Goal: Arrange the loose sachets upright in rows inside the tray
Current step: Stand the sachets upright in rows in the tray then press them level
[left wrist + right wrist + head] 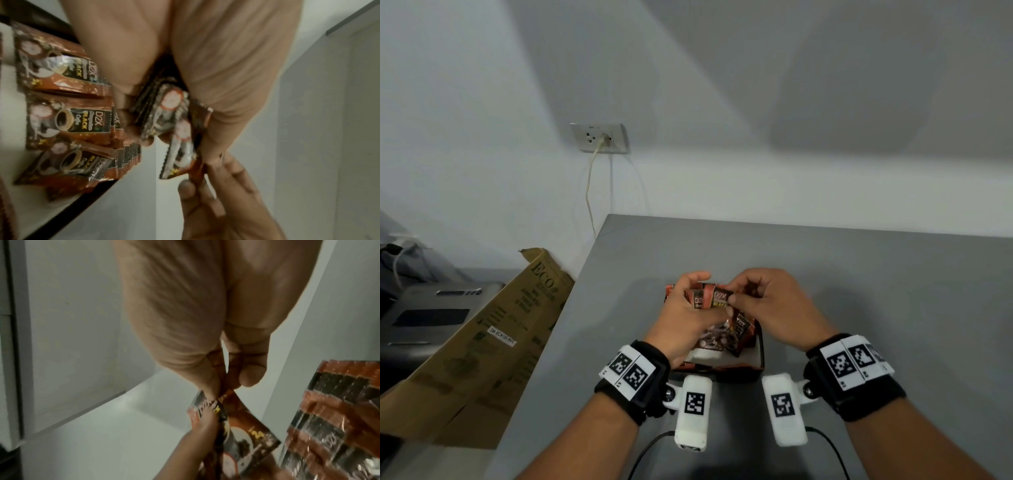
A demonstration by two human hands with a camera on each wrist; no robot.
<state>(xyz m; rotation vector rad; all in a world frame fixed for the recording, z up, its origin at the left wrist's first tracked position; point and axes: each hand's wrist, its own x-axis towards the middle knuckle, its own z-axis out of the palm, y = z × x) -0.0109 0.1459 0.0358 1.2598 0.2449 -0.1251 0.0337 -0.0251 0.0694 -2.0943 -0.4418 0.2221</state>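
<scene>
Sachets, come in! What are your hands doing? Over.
Left hand grips a bunch of sachets. Right hand pinches one sachet. More lie loose in the tray. Nothing blocking.

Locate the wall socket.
In the head view the wall socket sits upper left on the white wall, a cord plugged in, above the cardboard box beside the grey table.

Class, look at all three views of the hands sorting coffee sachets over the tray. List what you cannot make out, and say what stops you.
- Tray floor and rows, head view: covered by the left hand and right hand.
- How many sachets the left hand holds, left wrist view: overlapped and blurred.
- Print on the pinched sachet, right wrist view: motion blur.
- Tray's full extent, wrist views: cut off at the picture edges.
</scene>
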